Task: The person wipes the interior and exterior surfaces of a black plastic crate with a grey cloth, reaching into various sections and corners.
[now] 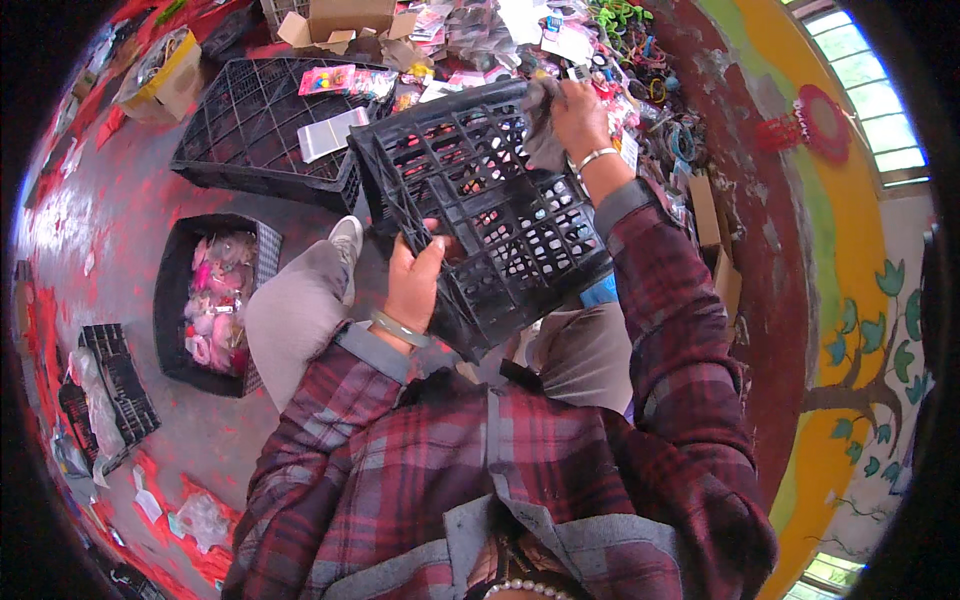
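Observation:
A black plastic lattice crate [478,268] is tilted in front of me, above my knees. My left hand [413,285] is closed round its near left side, with the thumb on the outside and fingers through the openings. At the far right corner my right hand [581,122] grips a dark grey cloth [543,128], which is pressed against the rim. Through the crate's holes show many small pale and coloured pieces; whether they lie in it or behind it I cannot tell.
A larger black crate [250,125] stands at the far left, with a white packet [332,135] on it. A dark basket [262,260] of pink items sits left of my leg. Loose packaged goods [490,40] are heaped along the far side, beside a painted wall [780,300].

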Demonstrator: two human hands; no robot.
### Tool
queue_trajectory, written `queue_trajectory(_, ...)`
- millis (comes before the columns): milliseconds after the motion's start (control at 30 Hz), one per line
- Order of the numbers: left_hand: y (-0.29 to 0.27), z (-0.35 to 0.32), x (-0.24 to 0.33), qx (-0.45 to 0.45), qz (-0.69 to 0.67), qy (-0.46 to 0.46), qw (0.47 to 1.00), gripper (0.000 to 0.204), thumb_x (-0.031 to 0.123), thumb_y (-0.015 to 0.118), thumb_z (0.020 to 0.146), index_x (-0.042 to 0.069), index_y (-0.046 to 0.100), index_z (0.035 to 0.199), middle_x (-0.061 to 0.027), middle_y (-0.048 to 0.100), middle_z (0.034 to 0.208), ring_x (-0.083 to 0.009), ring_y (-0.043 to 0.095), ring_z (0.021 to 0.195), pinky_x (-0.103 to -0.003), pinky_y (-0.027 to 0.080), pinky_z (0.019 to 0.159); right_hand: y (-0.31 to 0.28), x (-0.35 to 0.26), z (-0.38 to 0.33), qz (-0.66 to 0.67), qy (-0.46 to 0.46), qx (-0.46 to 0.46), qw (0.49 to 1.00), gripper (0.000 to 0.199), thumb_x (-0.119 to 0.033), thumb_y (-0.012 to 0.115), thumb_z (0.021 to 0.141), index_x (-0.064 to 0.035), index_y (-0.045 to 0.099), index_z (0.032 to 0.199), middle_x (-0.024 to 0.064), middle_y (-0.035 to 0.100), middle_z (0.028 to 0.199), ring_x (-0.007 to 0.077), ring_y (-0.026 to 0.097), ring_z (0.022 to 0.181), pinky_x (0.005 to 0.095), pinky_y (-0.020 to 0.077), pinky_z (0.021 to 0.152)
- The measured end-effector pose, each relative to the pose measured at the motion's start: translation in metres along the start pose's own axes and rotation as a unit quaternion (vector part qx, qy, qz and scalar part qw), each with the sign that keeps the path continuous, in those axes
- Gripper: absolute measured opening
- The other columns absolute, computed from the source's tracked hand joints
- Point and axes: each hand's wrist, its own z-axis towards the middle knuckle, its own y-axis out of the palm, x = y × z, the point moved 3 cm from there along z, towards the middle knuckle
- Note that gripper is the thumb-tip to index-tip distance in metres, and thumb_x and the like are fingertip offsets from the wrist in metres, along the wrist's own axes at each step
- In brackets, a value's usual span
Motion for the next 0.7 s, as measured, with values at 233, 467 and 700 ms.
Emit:
queue_trajectory(233, 0.003, 0.000, -0.009, 0.013, 0.044, 0.009, 0.999, 0.024, 0.007, 0.045, 0.087, 0.002, 0.042, 0.110, -0.0087, 0.057, 0.092, -0.0155, 0.055, 0.082, -0.030, 0.044, 0.077, 0.027, 0.011, 0.020, -0.043, 0.111, -0.121, 0.985, 0.033, -0.018, 0.055, 0.074, -0.0118, 0.054, 0.106, 0.0170, 0.057, 0.106, 0.0343, 0.054, 0.100, 0.0414, 0.0444, 0.083)
queue_trajectory(467, 0.002, 0.000, -0.008, 0.012, 0.074, 0.037, 0.997, 0.023, 0.008, 0.045, 0.087, 0.001, 0.044, 0.108, -0.0084, 0.057, 0.092, -0.0151, 0.054, 0.083, -0.029, 0.043, 0.078, 0.046, 0.013, 0.023, -0.012, 0.190, -0.127, 0.973, 0.040, -0.030, 0.051, 0.078, -0.0106, 0.051, 0.113, 0.0180, 0.058, 0.107, 0.0355, 0.054, 0.100, 0.0441, 0.0428, 0.084)
queue_trajectory(700, 0.001, -0.001, -0.010, 0.024, 0.067, 0.029, 0.997, 0.023, 0.008, 0.045, 0.087, 0.001, 0.044, 0.109, -0.0083, 0.057, 0.092, -0.0141, 0.054, 0.082, -0.028, 0.043, 0.077, 0.050, 0.027, 0.022, -0.003, 0.120, -0.166, 0.979, 0.041, -0.034, 0.048, 0.079, -0.0050, 0.050, 0.108, 0.0251, 0.058, 0.098, 0.0396, 0.055, 0.094, 0.0455, 0.0432, 0.082)
